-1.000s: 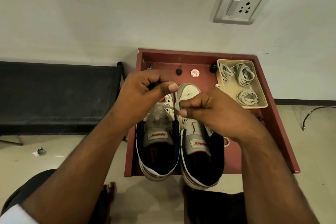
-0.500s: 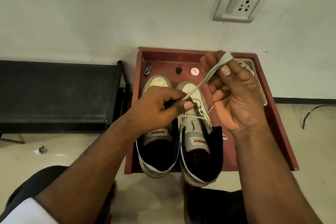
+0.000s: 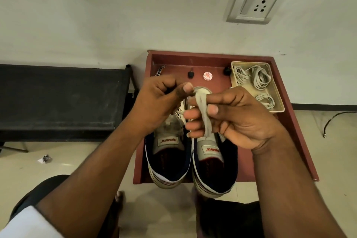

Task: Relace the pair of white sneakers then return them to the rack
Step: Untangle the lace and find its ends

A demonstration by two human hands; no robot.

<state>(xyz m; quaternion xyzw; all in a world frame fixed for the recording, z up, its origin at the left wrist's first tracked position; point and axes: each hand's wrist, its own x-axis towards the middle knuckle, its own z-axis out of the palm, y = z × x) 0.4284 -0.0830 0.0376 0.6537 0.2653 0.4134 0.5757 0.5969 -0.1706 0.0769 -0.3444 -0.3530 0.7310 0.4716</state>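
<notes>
On the red tray (image 3: 293, 121): two white sneakers (image 3: 210, 160) side by side, heels at 6 o'clock.
Right hand (image 3: 237, 120): fingers curled round a flat white lace (image 3: 203, 114) above the right shoe.
Left hand (image 3: 160, 102): thumb pinched to fingers, probably on the lace's other end.
At 2 o'clock: beige box (image 3: 278, 100) of coiled laces.

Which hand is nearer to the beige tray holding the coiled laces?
The right hand. It grips a lace over the sneakers, beside the tray's near-left corner. The left hand is farther left, beyond the right hand from the tray.
</notes>
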